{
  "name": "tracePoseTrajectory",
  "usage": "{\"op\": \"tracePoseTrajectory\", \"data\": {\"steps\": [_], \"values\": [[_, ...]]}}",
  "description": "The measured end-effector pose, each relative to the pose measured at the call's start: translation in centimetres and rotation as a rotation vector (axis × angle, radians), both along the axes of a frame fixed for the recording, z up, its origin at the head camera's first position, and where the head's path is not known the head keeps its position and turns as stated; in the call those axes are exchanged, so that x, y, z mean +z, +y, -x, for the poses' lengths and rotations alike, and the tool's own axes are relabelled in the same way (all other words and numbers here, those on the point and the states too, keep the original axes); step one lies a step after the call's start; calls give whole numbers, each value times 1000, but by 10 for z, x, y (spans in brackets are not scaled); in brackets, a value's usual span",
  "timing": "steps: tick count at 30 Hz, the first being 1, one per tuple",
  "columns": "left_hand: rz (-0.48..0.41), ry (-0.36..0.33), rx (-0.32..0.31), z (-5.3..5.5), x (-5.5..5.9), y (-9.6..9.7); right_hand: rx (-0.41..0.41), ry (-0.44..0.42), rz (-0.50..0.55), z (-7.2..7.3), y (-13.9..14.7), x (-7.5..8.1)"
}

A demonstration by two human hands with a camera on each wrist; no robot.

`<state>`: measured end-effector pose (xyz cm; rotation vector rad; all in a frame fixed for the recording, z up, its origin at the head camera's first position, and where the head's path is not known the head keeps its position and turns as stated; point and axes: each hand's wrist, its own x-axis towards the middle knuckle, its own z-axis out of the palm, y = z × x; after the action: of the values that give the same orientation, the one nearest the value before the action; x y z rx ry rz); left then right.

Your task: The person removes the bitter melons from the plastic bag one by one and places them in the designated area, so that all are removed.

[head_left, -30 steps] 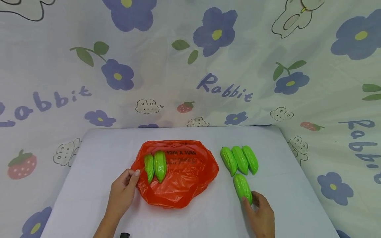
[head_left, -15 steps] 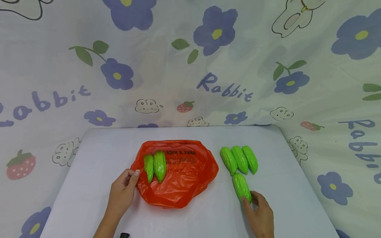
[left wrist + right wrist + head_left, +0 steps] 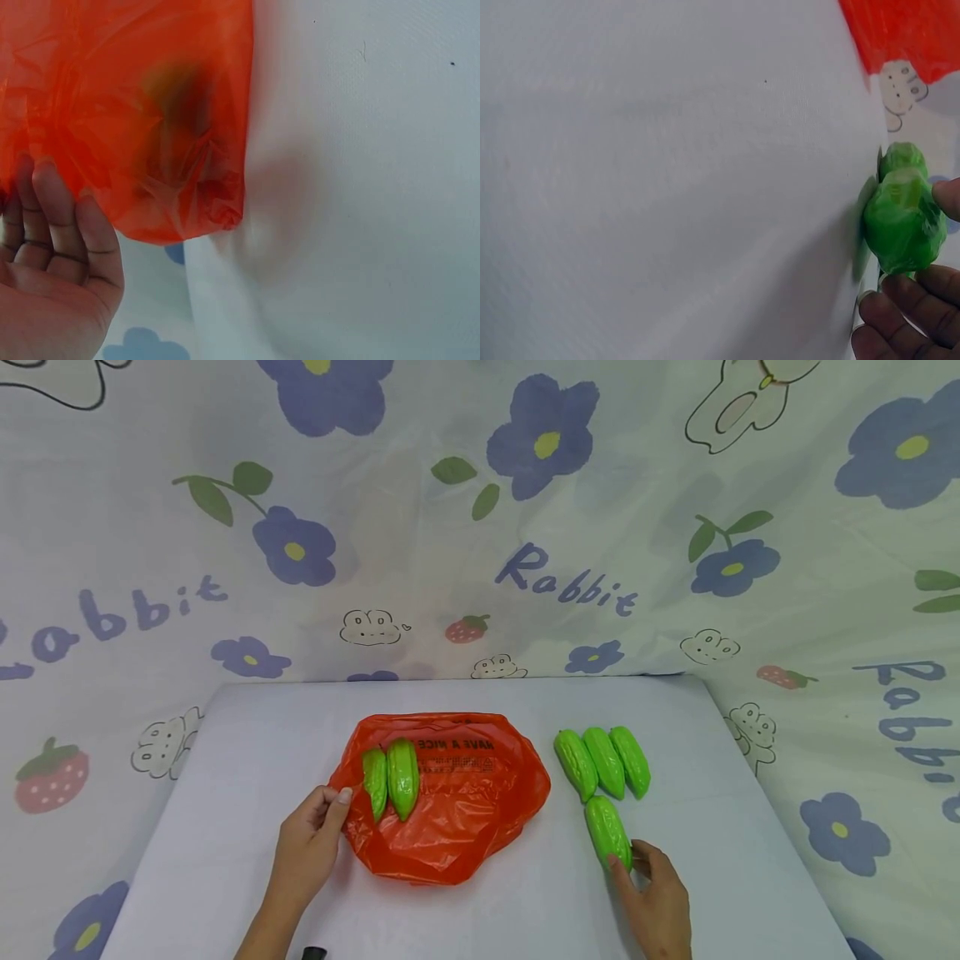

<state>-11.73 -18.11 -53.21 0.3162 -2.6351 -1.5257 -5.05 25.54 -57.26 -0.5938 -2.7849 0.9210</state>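
Note:
My left hand (image 3: pixel 311 835) pinches the left rim of a red plastic bag (image 3: pixel 450 827) between thumb and fingers. The bag lies with its mouth spread wide, and two green bitter melons (image 3: pixel 403 779) are inside at its left. In the left wrist view, the bag's film shows a dark, blurred shape through it. To the right, my right hand (image 3: pixel 656 893) holds the near end of a bitter melon (image 3: pixel 607 828) between thumb and fingers. That melon's far tip is close to a row of three more bitter melons (image 3: pixel 603 764). The right wrist view shows the held melon (image 3: pixel 905 221) end-on.
All of this lies on a white table (image 3: pixel 510 918). A patterned cloth (image 3: pixel 420 527) with flowers and rabbits hangs behind and at the sides. A small black object (image 3: pixel 314 952) shows at the near edge, right of my left forearm.
My right hand and the bitter melon it holds have shifted very slightly left and away from me. The left hand and the bag have stayed in place.

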Motion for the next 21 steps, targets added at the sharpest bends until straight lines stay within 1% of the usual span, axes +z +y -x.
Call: {"op": "tracePoseTrajectory", "data": {"steps": [7, 14, 16, 21], "values": [[-4, 0, 0, 0, 0, 0, 13, 6, -6, -1, 1, 3], [-10, -10, 6, 0, 2, 1, 9, 105, -9, 1, 3, 3], [-10, -13, 7, 0, 2, 1, 3, 109, 0, 1, 3, 4], [-9, -15, 8, -1, 3, 1, -4, 83, 4, 2, 3, 9]]}}
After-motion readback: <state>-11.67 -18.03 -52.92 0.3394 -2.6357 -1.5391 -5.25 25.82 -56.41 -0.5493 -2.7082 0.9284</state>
